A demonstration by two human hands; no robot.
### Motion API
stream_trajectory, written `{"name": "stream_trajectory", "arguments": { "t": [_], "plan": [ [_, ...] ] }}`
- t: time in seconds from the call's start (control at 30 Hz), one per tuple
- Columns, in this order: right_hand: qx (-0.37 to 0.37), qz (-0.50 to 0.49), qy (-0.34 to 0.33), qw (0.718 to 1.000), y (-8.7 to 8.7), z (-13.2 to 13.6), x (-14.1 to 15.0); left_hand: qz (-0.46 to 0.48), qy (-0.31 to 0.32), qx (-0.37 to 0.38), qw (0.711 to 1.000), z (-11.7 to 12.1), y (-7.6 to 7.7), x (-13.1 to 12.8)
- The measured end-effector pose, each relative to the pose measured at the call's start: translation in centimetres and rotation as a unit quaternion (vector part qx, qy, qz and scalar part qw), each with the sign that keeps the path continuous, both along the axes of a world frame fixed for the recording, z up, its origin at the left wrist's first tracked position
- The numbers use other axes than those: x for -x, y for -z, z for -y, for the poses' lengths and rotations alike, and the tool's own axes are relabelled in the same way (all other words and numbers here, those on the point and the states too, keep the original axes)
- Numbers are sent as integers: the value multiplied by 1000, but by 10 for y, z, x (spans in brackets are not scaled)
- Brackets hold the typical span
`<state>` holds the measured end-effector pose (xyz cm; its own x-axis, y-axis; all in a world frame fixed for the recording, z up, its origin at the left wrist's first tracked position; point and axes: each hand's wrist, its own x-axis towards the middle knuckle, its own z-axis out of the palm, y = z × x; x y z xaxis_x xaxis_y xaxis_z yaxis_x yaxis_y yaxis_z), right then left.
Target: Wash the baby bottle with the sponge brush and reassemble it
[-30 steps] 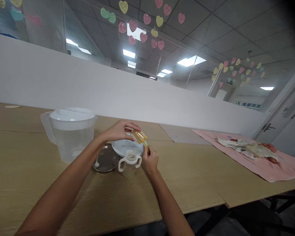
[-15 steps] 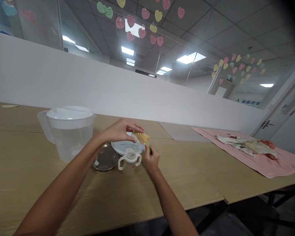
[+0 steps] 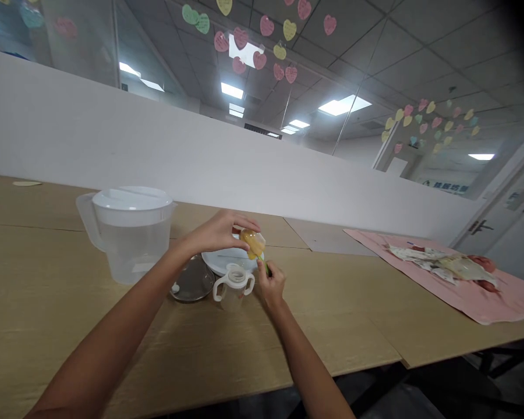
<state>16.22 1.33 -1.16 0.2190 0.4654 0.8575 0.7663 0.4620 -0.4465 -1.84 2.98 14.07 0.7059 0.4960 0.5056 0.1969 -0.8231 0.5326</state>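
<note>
My left hand (image 3: 222,233) pinches a clear dome-shaped cap (image 3: 258,235) between thumb and fingers, tilted above the table. My right hand (image 3: 271,280) is closed round the green handle of a small sponge brush (image 3: 254,251). Its yellow head shows through the clear cap, pushed inside it. Just below and left of the right hand stands a clear baby bottle (image 3: 232,298), upright and uncapped, with two white handles. Behind the bottle lies a pale blue-white plate (image 3: 213,263), partly covered by my left hand.
A lidded clear pitcher (image 3: 133,247) holding water stands at the left. Beside the bottle sits a round metal tray (image 3: 195,280) with a small white piece (image 3: 175,288) at its edge. A pink mat (image 3: 458,299) with a clothed doll (image 3: 458,266) lies at the right.
The cap has turned downward over the brush head, and more of the yellow sponge now shows inside it. Both hands keep their grips; the camera view has shifted slightly.
</note>
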Motion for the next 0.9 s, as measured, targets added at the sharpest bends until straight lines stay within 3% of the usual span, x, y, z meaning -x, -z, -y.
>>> {"name": "stream_trajectory", "arguments": {
  "t": [0.13,0.23,0.4,0.53,0.67,0.9],
  "plan": [
    [12,0,25,1000,-2,1,-2,-2,-47,-11,999,-7,-2,9],
    [41,9,83,996,-6,1,-4,-44,-130,-68,988,-9,-7,21],
    [58,25,148,987,-8,-1,-7,-214,-277,-125,928,-20,0,40],
    [65,14,168,983,-7,-3,-10,-350,-350,-32,868,-33,14,40],
    [70,19,172,982,-6,-3,-9,-425,-367,58,825,-38,22,33],
    [69,27,177,981,-6,-4,-8,-440,-353,61,824,-60,41,33]
  ]
}}
